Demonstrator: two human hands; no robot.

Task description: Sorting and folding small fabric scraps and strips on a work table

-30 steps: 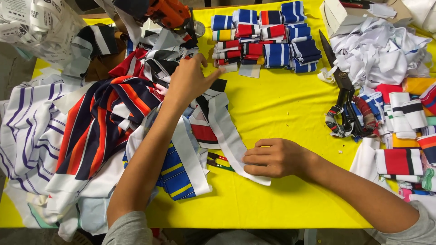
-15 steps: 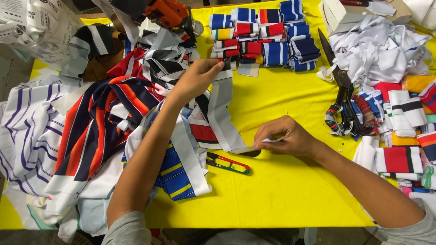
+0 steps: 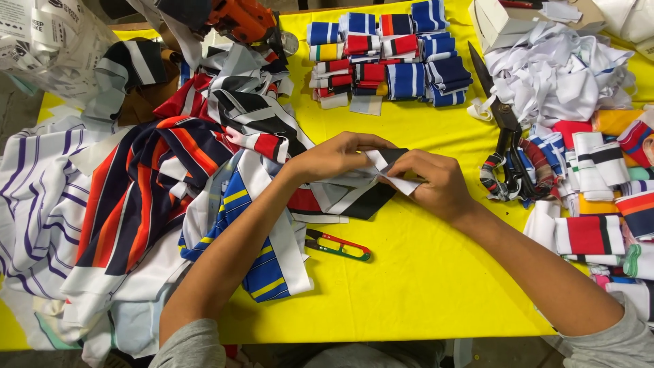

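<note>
My left hand (image 3: 337, 155) and my right hand (image 3: 432, 180) meet over the middle of the yellow table (image 3: 422, 286). Both pinch a folded white and black ribbed fabric strip (image 3: 371, 187), its end doubled between the fingers. The strip lies on top of a heap of striped fabric pieces (image 3: 170, 184) that spreads to the left. A small red and green thread snipper (image 3: 338, 244) lies on the table just below my hands.
Folded striped pieces are stacked in rows (image 3: 392, 58) at the back. Large black scissors (image 3: 503, 129) lie to the right, next to a white fabric pile (image 3: 565, 75) and more folded pieces (image 3: 599, 197). An orange power tool (image 3: 238, 20) sits at the back left.
My right hand moved up and left from the table's front area to meet my left hand. My left hand drew back from the heap. The strip is now folded between them, uncovering the snipper.
</note>
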